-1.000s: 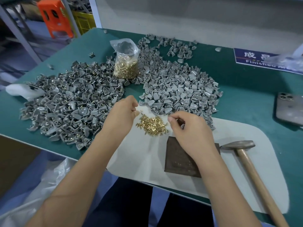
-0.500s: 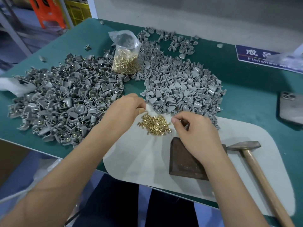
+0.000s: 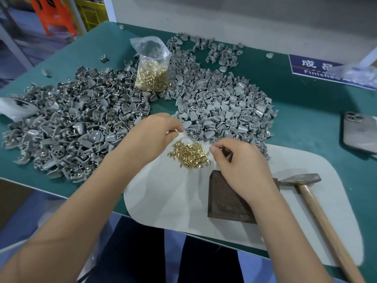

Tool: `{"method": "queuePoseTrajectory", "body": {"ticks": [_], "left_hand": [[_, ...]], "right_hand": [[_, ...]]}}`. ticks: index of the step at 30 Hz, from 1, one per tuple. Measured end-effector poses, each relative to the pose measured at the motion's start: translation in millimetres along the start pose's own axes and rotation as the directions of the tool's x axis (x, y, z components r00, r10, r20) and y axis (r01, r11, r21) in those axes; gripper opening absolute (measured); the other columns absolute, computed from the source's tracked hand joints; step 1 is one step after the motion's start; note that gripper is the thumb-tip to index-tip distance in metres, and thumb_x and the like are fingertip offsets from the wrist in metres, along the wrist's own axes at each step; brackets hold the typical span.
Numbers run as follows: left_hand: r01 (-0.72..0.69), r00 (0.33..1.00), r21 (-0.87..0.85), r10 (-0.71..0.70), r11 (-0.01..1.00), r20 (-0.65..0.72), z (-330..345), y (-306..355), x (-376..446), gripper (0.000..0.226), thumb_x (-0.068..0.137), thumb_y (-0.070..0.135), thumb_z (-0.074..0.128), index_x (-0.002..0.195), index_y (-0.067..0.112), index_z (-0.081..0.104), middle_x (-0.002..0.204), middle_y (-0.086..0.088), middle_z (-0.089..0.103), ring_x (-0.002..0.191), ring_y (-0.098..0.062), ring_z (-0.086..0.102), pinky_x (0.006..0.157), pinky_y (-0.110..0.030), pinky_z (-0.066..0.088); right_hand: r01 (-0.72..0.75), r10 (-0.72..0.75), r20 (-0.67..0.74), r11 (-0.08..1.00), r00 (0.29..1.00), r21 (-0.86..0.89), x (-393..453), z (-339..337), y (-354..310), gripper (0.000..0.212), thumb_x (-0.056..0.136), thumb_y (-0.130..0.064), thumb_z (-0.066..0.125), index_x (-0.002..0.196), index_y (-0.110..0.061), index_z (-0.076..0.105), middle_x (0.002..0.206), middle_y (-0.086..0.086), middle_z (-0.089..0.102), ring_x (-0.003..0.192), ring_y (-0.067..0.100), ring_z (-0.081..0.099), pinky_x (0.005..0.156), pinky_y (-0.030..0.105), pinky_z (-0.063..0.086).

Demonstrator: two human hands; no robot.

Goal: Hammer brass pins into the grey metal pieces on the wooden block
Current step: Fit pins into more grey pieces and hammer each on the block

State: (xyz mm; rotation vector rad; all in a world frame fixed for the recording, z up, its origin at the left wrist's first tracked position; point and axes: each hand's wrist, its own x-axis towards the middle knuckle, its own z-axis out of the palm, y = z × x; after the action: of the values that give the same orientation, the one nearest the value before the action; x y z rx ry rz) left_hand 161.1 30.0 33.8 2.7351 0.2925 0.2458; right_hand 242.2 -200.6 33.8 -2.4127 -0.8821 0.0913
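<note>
Both forearms reach in from the near edge of the green table (image 3: 306,111), converging over the white mat (image 3: 163,197). Left hand (image 3: 152,136): knuckles up, fingers curled, thumb and forefinger pinched together at the mat's far corner. I see a small glint at the fingertips, possibly one brass pin, but I cannot tell for sure. Right hand (image 3: 242,166): wrist over the dark wooden block (image 3: 226,203), fingers curled under, holding a grey piece I only glimpse beneath the palm.

Loose brass pins (image 3: 188,153) lie in a small heap on the mat, between the two hands. Grey metal pieces: one darker pile (image 3: 67,129) to the left, one lighter pile (image 3: 220,103) beyond the hands. A clear bag of pins (image 3: 153,72) stands between the piles. The hammer (image 3: 318,211) lies on the mat just right of the block, ungripped. A phone (image 3: 359,133) lies face down at the far right.
</note>
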Motion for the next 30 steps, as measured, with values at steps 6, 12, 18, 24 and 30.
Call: {"method": "queuePoseTrajectory", "body": {"ticks": [6,12,18,24,30], "left_hand": [[0.091,0.984,-0.016,-0.088,0.996,0.153,-3.5,6.8,17.6,0.013,0.097,0.027,0.065,0.105,0.027,0.076,0.098,0.006,0.073,0.086,-0.016,0.067,0.079,-0.041,0.058],[0.252,0.949,-0.043,-0.238,0.967,0.206,-10.0,26.8,31.3,0.013,0.085,0.029,0.081,0.085,0.016,0.081,0.079,0.002,0.076,0.072,-0.020,0.072,0.069,-0.037,0.060],[0.304,0.913,0.248,-0.355,0.920,0.199,-5.0,56.4,45.6,0.013,0.085,0.004,0.070,0.074,0.004,0.063,0.077,-0.006,0.067,0.071,-0.025,0.066,0.065,-0.037,0.056],[0.302,0.918,0.188,-0.338,0.934,0.205,-3.3,40.6,35.2,0.031,0.094,0.002,0.052,0.064,0.006,0.045,0.062,-0.007,0.051,0.056,-0.025,0.049,0.057,-0.035,0.047],[0.392,0.853,-0.230,-0.446,0.891,-0.273,-10.2,1.4,5.1,0.011,0.095,0.022,0.068,0.085,0.019,0.065,0.075,0.002,0.064,0.068,-0.019,0.059,0.064,-0.035,0.053]], "right_hand": [[0.006,-0.006,-0.013,1.000,1.000,-0.007,0.1,1.6,1.3,0.014,0.099,-0.044,0.056,0.098,-0.037,0.069,0.085,-0.017,0.070,0.073,0.009,0.060,0.071,0.034,0.054],[0.008,-0.009,-0.010,1.000,1.000,-0.018,0.4,2.4,1.8,0.015,0.100,-0.044,0.055,0.098,-0.037,0.068,0.083,-0.016,0.070,0.072,0.010,0.060,0.066,0.031,0.051],[0.020,-0.021,-0.024,0.999,1.000,-0.035,0.0,3.0,1.2,0.018,0.100,-0.046,0.055,0.098,-0.035,0.069,0.080,-0.013,0.070,0.068,0.011,0.061,0.062,0.032,0.051],[0.024,-0.025,-0.018,0.999,1.000,-0.037,0.2,3.5,2.5,0.017,0.100,-0.046,0.054,0.098,-0.036,0.068,0.080,-0.014,0.070,0.069,0.010,0.060,0.062,0.030,0.051],[0.027,-0.028,-0.010,0.999,1.000,-0.042,-0.3,4.5,4.1,0.016,0.100,-0.046,0.054,0.097,-0.037,0.067,0.078,-0.015,0.069,0.066,0.005,0.058,0.061,0.028,0.049]]}}
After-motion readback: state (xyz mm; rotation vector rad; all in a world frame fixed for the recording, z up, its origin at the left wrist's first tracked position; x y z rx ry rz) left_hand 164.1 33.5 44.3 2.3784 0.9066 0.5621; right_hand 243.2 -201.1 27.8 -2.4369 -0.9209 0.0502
